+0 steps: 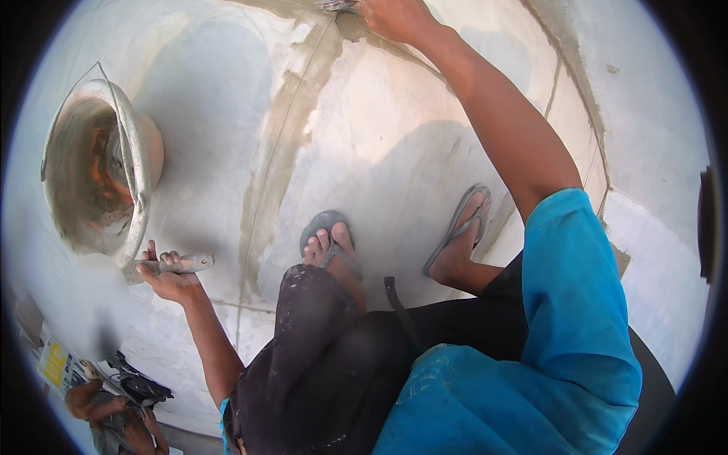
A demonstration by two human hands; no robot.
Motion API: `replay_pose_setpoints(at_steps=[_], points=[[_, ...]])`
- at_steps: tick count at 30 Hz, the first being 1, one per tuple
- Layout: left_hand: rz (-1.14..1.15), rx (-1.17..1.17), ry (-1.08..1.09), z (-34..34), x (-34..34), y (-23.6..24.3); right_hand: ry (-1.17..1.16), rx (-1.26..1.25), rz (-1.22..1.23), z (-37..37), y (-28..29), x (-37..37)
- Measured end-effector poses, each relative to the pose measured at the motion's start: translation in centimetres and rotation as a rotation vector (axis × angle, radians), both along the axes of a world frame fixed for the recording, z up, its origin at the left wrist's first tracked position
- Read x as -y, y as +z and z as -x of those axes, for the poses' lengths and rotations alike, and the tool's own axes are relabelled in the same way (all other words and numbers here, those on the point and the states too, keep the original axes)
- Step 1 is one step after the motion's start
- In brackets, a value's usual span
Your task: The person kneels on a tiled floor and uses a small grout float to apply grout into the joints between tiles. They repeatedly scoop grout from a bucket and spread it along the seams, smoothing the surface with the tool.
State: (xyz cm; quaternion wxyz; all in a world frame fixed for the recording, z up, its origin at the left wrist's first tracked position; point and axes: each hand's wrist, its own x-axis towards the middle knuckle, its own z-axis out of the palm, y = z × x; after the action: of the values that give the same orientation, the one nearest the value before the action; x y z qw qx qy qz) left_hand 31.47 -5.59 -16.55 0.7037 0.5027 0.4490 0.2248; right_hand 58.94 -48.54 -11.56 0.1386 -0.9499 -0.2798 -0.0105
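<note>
Left hand: fingers closed on the handle of a smeared tool, just beside the bucket's near rim.
Right hand: at the upper edge, next to a shiny metal piece (both cut off by the frame, so I cannot tell its grip).
Bucket: at left, tipped mouth showing orange patches inside, wire handle across it.
Floor: pale, with grey-brown smears along its seams.
Feet: 2, in dark flip-flops.

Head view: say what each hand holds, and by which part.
Left hand: a grey tool, by its handle. Right hand: apparently a metallic tool at the upper edge; gripped part unclear.
</note>
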Motion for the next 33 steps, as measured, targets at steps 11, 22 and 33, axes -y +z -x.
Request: replay_pose_setpoints(at_steps=[11,22,33], points=[[0.170,-0.018,-0.189,2.0,4.5,-0.2,-0.389,-0.163,0.286,5.8,-0.9,2.2],[0.162,-0.061,-0.472,1.6,9.7,1.5,-0.293,-0.111,0.124,4.2,-0.9,0.6],[0.174,-0.139,-0.612,0.9,12.1,2.9,0.196,0.088,0.171,4.5,-4.8,9.2]])
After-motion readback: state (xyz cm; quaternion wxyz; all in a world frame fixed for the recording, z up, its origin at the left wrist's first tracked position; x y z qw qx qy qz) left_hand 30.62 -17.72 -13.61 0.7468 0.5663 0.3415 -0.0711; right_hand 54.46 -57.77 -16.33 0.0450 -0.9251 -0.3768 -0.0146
